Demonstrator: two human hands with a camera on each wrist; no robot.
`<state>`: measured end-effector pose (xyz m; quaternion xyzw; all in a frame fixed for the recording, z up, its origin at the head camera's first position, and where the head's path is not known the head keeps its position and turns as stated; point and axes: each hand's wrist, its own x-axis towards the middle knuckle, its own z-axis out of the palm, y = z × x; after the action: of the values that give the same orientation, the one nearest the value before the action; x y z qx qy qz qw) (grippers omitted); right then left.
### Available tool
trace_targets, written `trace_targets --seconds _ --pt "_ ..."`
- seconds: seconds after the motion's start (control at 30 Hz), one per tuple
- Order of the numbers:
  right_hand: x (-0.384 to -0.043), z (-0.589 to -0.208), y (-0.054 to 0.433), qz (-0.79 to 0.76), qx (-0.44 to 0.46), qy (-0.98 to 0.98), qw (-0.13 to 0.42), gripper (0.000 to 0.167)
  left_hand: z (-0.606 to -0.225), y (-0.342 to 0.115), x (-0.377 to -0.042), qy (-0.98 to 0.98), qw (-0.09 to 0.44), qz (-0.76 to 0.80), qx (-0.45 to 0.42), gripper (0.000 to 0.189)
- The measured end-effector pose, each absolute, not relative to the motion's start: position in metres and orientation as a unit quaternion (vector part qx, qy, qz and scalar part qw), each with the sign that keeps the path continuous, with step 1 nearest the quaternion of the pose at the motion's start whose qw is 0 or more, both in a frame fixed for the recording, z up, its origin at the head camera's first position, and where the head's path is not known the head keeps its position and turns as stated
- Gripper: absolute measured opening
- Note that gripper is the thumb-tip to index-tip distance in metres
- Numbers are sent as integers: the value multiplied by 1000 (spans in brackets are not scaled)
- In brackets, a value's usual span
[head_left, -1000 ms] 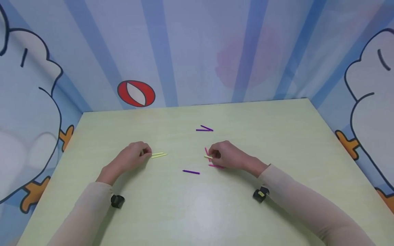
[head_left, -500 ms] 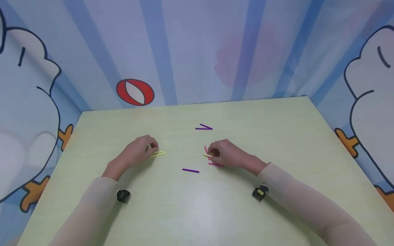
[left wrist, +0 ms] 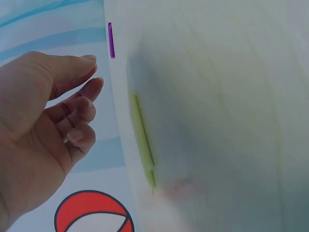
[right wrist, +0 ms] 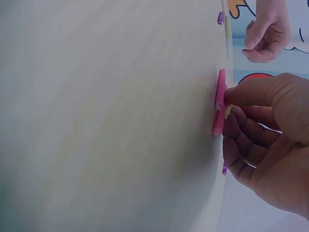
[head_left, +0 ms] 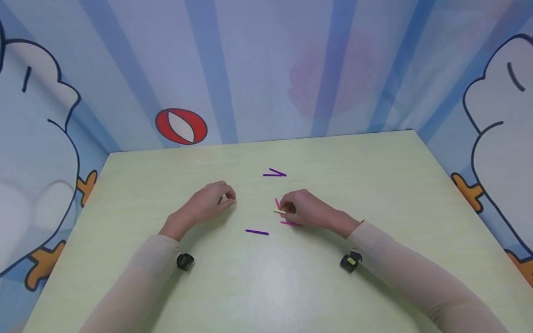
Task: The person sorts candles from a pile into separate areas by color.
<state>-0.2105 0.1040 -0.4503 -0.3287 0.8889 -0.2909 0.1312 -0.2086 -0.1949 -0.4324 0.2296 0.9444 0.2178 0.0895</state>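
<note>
My left hand (head_left: 210,201) hovers over the left-middle of the table with fingers loosely bent and thumb and forefinger apart, holding nothing. In the left wrist view, yellow sticks (left wrist: 142,140) lie on the table apart from that hand; in the head view the hand hides them. My right hand (head_left: 308,208) pinches a short yellow stick (head_left: 279,211) between thumb and fingers. Directly by its fingertips lie pink sticks, one slanted stick (head_left: 277,202) and one flatter stick (head_left: 288,223). The right wrist view shows pink (right wrist: 220,104) in front of the yellow piece (right wrist: 228,111).
One purple stick (head_left: 257,231) lies nearer me, between the hands. Two purple sticks (head_left: 275,175) form a narrow V farther back. The pale table (head_left: 275,286) ends at a blue striped backdrop (head_left: 266,69) with cartoon prints. Both wrists carry small black devices (head_left: 185,262).
My left hand has moved right and slightly away from me, off the left end of the yellow sticks and over them, covering them. My right hand has stayed in place with its yellow stick.
</note>
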Motion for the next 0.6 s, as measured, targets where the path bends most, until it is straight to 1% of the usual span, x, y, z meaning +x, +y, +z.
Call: trace_targets --seconds 0.27,0.6 --pt "-209 -449 102 -295 -345 882 126 17 -440 -174 -206 940 107 213 243 11" --pt "-210 -449 99 -297 -355 877 129 12 -443 -163 -207 938 112 204 257 12"
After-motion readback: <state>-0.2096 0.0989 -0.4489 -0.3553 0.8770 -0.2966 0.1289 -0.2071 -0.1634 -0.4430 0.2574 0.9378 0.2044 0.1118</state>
